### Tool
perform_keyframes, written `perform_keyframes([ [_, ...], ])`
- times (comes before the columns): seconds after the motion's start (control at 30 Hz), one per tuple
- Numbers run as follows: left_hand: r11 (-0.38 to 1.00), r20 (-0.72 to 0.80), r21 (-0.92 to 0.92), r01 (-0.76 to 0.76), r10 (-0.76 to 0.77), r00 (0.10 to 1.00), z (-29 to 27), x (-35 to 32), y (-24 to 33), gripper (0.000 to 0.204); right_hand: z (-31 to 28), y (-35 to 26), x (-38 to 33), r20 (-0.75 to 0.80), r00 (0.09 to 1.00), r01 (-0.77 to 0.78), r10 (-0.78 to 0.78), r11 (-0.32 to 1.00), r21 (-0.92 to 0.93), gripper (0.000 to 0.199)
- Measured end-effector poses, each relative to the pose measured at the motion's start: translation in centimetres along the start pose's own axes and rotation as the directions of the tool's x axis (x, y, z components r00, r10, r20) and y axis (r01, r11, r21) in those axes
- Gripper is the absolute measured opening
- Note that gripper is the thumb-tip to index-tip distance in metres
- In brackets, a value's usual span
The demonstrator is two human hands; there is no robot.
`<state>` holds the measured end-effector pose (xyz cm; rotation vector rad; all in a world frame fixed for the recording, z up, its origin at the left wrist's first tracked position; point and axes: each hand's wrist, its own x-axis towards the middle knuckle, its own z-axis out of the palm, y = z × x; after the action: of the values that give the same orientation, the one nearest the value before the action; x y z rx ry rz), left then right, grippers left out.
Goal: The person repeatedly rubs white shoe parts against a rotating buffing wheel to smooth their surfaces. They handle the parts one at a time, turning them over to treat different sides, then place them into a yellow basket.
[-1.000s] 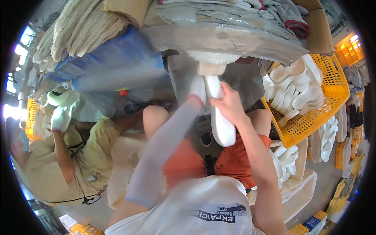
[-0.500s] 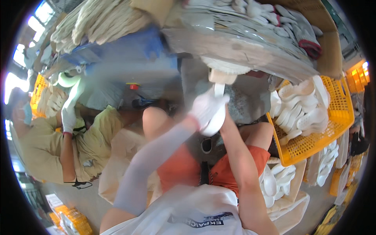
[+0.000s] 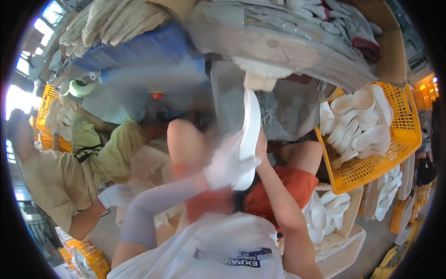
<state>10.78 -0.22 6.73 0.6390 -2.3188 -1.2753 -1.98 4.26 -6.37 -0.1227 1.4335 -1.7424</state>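
Note:
A long white shoe sole point(image 3: 251, 135) stands nearly upright in front of me, above my lap. My left hand point(image 3: 226, 163), in a white glove and smeared by motion, is wrapped round its lower left part. On the sole's right side, my right hand point(image 3: 261, 145) holds its edge; most of its fingers are hidden behind the sole. The sole's top end reaches a beige block point(image 3: 260, 83), overlapping it in view; I cannot tell whether they touch. White bristles point(image 3: 262, 68) fringe the top of that block, under the bench edge.
A yellow crate point(image 3: 367, 167) of white soles stands at right; more soles point(image 3: 325, 211) lie in a sack below it. Gloves point(image 3: 362, 39) and a blue bin point(image 3: 139, 49) are on the bench. At left sits a co-worker point(image 3: 58, 181) with a gloved hand lowered.
The sole has turned more upright, its broad side now facing left. My left hand has moved down and left with it. The co-worker's gloved hand has dropped from the bench to near my left elbow.

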Motion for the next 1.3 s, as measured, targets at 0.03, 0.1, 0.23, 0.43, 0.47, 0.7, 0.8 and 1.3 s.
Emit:
perform_keyframes([
  [0.03,0.977,0.053,-0.089,0.196,-0.192,0.980,-0.3,1.7,0.3,0.059,0.3,-0.1,1.0,0.118,0.993,0.015,-0.029,0.993,0.115,0.057],
  [0.1,0.789,0.183,-0.416,0.453,-0.415,0.891,-0.6,3.1,0.8,0.041,0.6,0.7,2.0,0.308,0.951,-0.077,-0.042,0.928,0.364,0.055],
  [0.23,0.997,0.005,-0.030,0.070,-0.069,0.998,-0.1,-0.3,0.3,0.051,-0.5,4.3,0.0,0.089,0.990,0.087,-0.106,0.977,0.195,0.036],
  [0.43,0.993,0.008,0.076,-0.094,0.094,0.996,0.4,-2.9,-1.3,0.063,-1.2,5.0,-1.2,0.158,0.940,0.336,-0.303,0.903,-0.266,0.026],
  [0.47,1.000,0.028,-0.001,0.002,-0.002,1.000,0.4,-1.7,-1.5,0.062,-0.8,4.3,-0.6,0.148,0.961,0.257,-0.233,0.951,-0.174,0.028],
  [0.7,0.412,0.158,-0.845,0.341,-0.417,0.895,0.1,2.5,-4.7,0.036,-3.1,-2.3,-4.7,0.136,0.959,0.282,-0.248,0.801,-0.529,0.047],
  [0.8,0.373,-0.075,-0.923,0.091,-0.408,0.910,1.1,5.7,-9.5,0.030,-5.1,-6.5,-6.4,0.313,0.945,0.031,0.096,0.925,-0.379,0.066],
  [1.3,0.555,-0.161,-0.832,0.014,-0.267,0.950,3.7,10.2,-15.0,0.032,-2.7,-7.5,-10.9,0.235,0.968,0.186,-0.091,0.887,-0.423,0.074],
])
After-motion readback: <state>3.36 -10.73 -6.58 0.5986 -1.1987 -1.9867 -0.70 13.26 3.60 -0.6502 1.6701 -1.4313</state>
